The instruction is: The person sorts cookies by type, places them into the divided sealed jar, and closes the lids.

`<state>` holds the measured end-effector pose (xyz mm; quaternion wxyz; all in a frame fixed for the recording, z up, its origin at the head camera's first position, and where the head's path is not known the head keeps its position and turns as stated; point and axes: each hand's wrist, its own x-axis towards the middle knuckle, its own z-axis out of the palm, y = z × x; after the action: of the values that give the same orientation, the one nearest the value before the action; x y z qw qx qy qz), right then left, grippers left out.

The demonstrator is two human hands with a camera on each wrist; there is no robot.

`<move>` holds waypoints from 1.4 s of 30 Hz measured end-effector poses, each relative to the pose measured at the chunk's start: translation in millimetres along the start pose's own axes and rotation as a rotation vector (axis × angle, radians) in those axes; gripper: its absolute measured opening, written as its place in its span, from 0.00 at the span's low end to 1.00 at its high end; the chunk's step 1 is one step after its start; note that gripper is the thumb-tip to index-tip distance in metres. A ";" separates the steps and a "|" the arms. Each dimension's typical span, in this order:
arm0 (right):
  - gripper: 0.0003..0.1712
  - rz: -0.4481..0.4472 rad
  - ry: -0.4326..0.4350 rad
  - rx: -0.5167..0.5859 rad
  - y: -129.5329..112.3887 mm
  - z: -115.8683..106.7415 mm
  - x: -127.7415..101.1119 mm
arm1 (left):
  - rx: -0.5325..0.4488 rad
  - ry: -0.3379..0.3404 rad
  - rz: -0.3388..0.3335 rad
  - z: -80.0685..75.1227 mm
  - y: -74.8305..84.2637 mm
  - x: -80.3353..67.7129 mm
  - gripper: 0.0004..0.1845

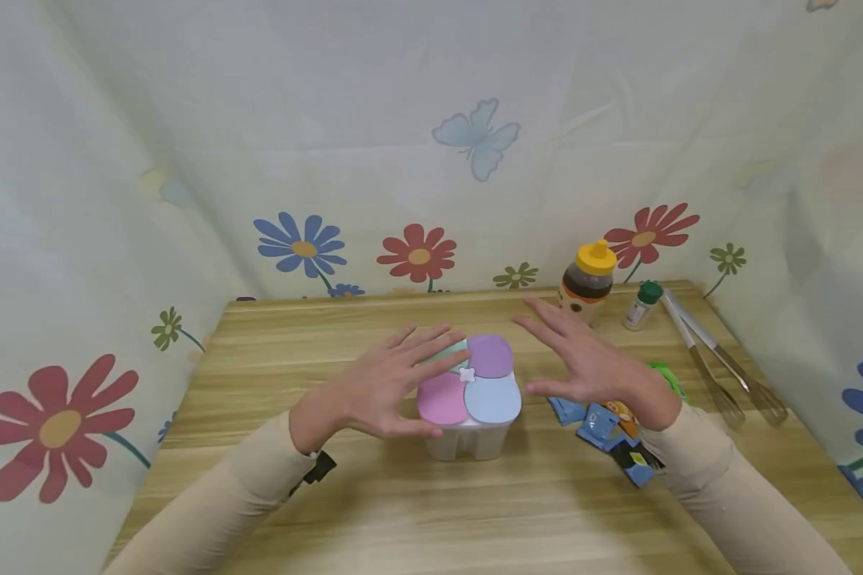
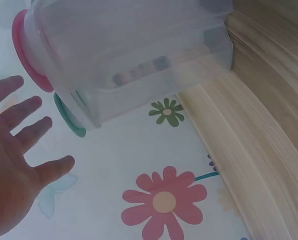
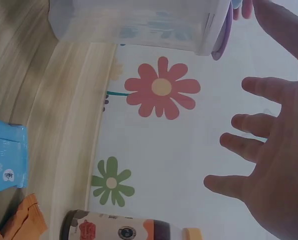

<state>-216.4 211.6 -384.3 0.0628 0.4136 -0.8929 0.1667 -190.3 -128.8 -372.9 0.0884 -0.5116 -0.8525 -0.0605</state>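
Note:
A translucent container [image 1: 471, 442] with a lid of pink, blue, purple and green petals stands upright on the wooden table. My left hand [image 1: 384, 387], fingers spread, hovers over the lid's left side and hides part of the green petal [image 2: 69, 116]. To the right of the container, my right hand [image 1: 582, 359] hangs in the air with its fingers apart and nothing in them. In the right wrist view, the purple petal [image 3: 222, 35] stands out at the lid's edge, apart from the right fingers.
Blue packets [image 1: 598, 423], an orange packet [image 3: 25, 220] and other sachets lie under the right forearm. Behind them stand a yellow-capped bottle [image 1: 587, 283] and a green-capped shaker [image 1: 642, 306]. Two long metal utensils [image 1: 712, 359] lie at the right. A flowered curtain [image 1: 359, 160] surrounds the table.

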 end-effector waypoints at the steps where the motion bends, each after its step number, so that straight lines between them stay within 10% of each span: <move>1: 0.55 -0.002 0.004 0.002 0.4 0.6 -0.8 | -0.011 0.003 0.007 -0.2 0.9 0.5 0.51; 21: 0.45 0.137 0.001 0.065 6.2 19.9 -17.1 | -0.127 0.109 0.111 3.1 19.6 8.5 0.44; 42: 0.33 0.180 0.011 0.054 12.2 40.3 -37.6 | -0.102 0.063 0.150 0.9 35.5 17.8 0.38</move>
<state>-200.2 231.8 -434.4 0.0411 0.3324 -0.9212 0.1978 -167.3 -96.6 -369.5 0.0932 -0.5759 -0.8043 -0.1130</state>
